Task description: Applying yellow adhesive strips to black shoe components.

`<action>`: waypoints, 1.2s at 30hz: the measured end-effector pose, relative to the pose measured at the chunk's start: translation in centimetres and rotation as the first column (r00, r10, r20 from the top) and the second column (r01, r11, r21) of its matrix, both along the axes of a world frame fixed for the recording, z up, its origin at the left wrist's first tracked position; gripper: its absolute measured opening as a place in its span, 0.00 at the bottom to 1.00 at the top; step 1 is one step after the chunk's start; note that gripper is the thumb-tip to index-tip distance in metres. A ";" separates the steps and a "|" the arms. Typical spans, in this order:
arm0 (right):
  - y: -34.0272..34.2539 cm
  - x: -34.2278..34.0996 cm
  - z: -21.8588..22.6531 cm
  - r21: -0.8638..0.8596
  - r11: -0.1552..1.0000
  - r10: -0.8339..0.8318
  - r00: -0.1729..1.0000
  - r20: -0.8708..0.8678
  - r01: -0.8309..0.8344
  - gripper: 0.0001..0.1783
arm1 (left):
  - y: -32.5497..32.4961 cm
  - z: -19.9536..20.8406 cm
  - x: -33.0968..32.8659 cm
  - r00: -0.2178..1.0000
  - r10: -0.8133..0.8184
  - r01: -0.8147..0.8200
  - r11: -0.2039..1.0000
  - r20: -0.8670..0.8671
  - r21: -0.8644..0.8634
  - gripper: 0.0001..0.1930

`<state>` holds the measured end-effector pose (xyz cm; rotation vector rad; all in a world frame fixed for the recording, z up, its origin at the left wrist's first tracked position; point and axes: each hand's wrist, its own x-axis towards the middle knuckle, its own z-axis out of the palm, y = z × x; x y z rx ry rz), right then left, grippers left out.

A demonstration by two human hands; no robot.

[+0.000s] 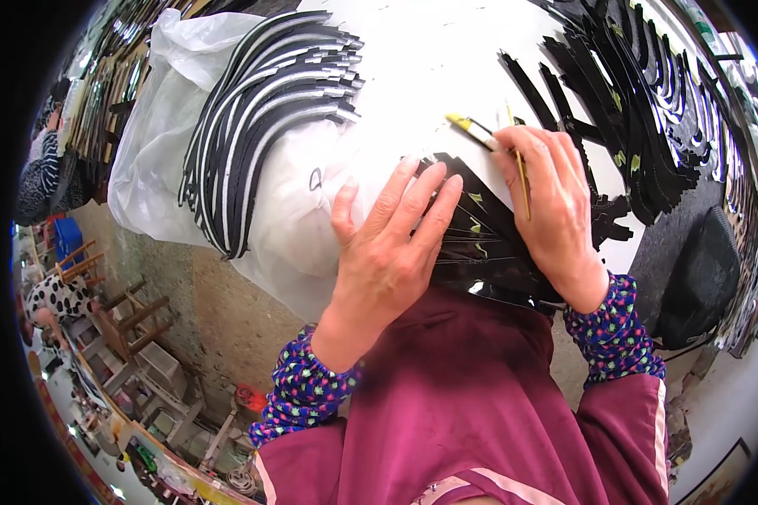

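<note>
My right hand (552, 198) is closed with thumb and fingers round a thin tan stick (526, 187). From the same fingertips a short, narrow piece with a yellow end (461, 122) points to the left; whether it is held or lies on the table cannot be made out. Under both hands is a fan of shiny black strips (480, 220) with small yellow-green marks, at the table's near edge. My left hand (396, 240) rests flat, fingers spread, over the left side of this fan and the white surface.
At the left, curved black-and-white strips (257, 118) are stacked on clear plastic sheeting (164, 126). More black strips (602, 93) lie on the white tabletop (413, 80) at the right. A black mesh chair back (701, 273) stands right; wooden stools (135, 324) and another person (46, 172) are left.
</note>
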<state>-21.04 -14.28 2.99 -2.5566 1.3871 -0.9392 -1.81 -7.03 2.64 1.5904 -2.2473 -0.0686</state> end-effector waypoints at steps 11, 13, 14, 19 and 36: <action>-0.3 0.2 0.7 0.301 0.952 -0.117 0.967 0.228 0.044 0.12 | 1.0 0.0 0.3 0.997 0.066 -0.066 0.998 0.038 -0.001 0.25; -0.5 0.4 0.9 0.292 0.956 -0.104 0.968 0.228 0.034 0.12 | 0.8 0.1 0.4 0.998 0.032 -0.032 0.999 0.061 0.007 0.27; -0.5 0.5 0.9 0.233 0.972 -0.082 0.978 0.194 0.035 0.13 | 0.7 0.2 0.4 0.998 0.032 -0.033 0.999 0.051 0.021 0.27; -0.6 0.6 0.6 0.051 0.999 0.003 0.997 0.075 -0.007 0.14 | 0.7 0.4 0.1 0.997 0.039 -0.042 0.998 0.060 0.053 0.28; 4.3 1.3 1.2 0.049 0.993 0.101 0.992 0.080 -0.106 0.16 | 0.5 -0.8 0.5 0.999 0.030 -0.029 0.999 0.045 -0.014 0.24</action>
